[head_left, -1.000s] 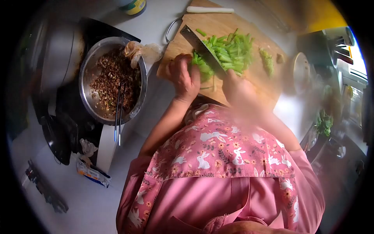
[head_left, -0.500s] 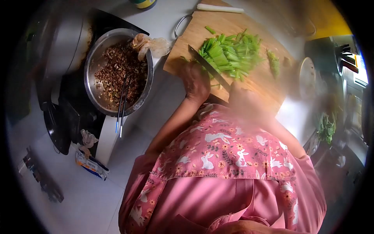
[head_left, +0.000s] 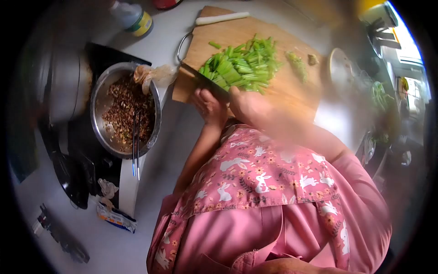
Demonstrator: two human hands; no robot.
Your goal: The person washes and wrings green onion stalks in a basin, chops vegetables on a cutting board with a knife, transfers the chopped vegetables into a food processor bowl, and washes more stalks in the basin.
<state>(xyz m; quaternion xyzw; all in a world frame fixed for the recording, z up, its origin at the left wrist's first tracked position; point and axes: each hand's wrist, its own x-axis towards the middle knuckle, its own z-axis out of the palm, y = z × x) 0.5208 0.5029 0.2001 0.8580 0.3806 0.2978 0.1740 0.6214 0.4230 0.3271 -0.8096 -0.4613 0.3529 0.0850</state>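
Note:
My right hand [head_left: 250, 106] is closed around the handle of a kitchen knife [head_left: 206, 81]. The dark blade slants along the near left side of a pile of chopped green stalks [head_left: 244, 64], which look like celery. My left hand [head_left: 211, 107] is by the board's near edge, just under the blade, its fingers apart and partly stretched. Whether those fingers touch the blade I cannot tell. Beneath the greens is a wooden cutting board [head_left: 292, 98] with a metal handle. A white stalk [head_left: 222, 18] lies at its far edge, and small green scraps [head_left: 297, 67] lie to the right.
At the left, a steel bowl [head_left: 95, 114] holds a brown minced mixture, with chopsticks [head_left: 136, 150] inside and a crumpled plastic bag [head_left: 157, 76] on its rim. A bottle [head_left: 139, 23] stands behind. A round lid or dish [head_left: 341, 68] sits right of the board.
The view has shifted, so the board and bowl sit further left and the bottle shows more fully. My right hand and the knife handle have come closer to my left hand.

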